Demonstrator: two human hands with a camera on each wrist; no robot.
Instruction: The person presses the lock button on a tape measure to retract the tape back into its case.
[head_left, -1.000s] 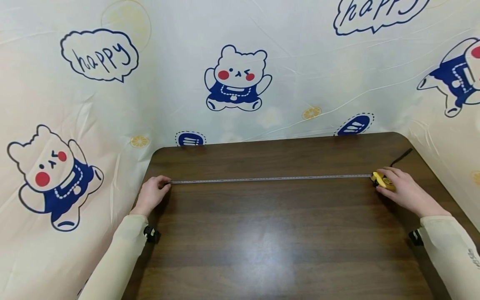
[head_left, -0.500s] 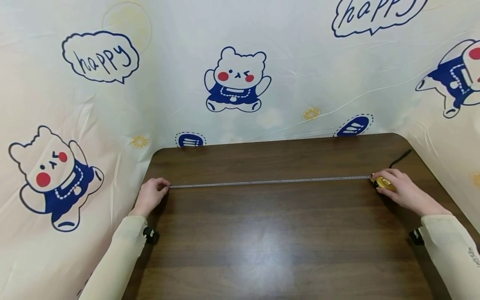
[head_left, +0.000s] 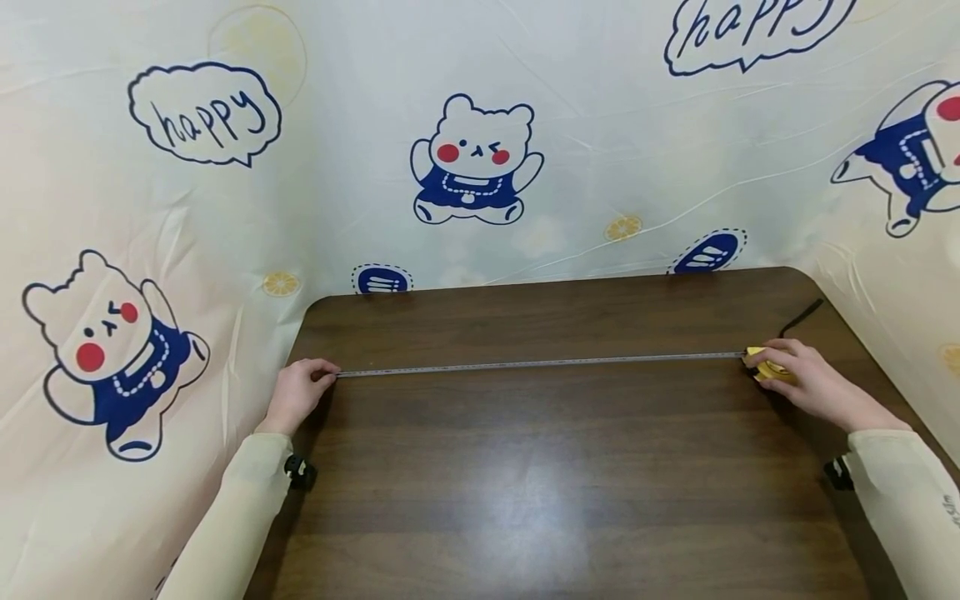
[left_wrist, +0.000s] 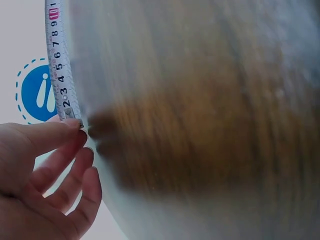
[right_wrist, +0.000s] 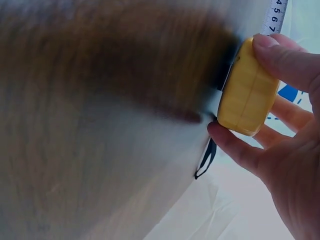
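Note:
A yellow tape measure (head_left: 767, 363) is held in my right hand (head_left: 813, 379) near the table's right side. Its white blade (head_left: 540, 363) stretches straight across to my left hand (head_left: 296, 392), whose thumb and finger pinch the end. The left wrist view shows the blade (left_wrist: 59, 65) with low numbers close to the thumb. In the right wrist view, thumb and fingers wrap the yellow case (right_wrist: 248, 90), and a black strap (right_wrist: 206, 157) hangs from it. In the head view the strap (head_left: 801, 318) lies behind the case.
The brown wooden table (head_left: 525, 467) has rounded far corners. A pale curtain (head_left: 337, 167) printed with bears and "happy" bubbles rises close behind it and on both sides.
The left hand and the blade's left end have shifted slightly toward me, so the blade slants a little more. The right hand and case have moved only slightly.

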